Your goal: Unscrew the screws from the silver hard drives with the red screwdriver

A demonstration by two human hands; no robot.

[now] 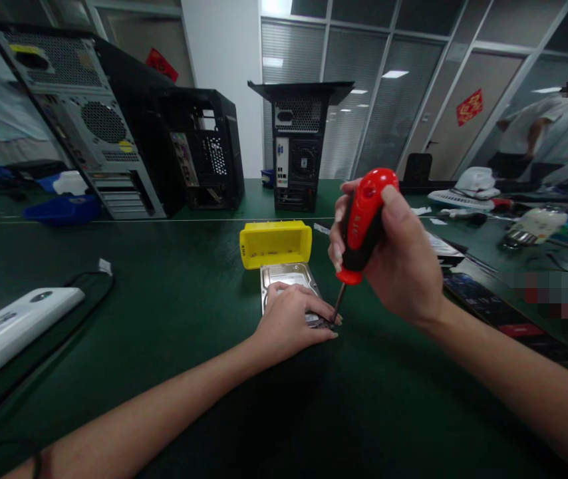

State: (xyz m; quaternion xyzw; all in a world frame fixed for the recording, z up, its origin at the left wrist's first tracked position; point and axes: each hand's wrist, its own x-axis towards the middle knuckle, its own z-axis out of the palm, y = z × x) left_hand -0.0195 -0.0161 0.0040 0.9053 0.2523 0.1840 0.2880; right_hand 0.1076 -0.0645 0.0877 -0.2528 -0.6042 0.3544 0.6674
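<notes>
A silver hard drive lies flat on the green table, just in front of a yellow plastic box. My left hand presses down on the near part of the drive, fingers spread over it. My right hand grips a screwdriver with a red and black handle, held nearly upright. Its thin shaft slants down, and the tip meets the drive's near right corner beside my left fingertips.
Three computer towers stand at the back of the table. A white device with a black cable lies at the left. Tools, a dark board and papers cover the right side. A person stands at the far right.
</notes>
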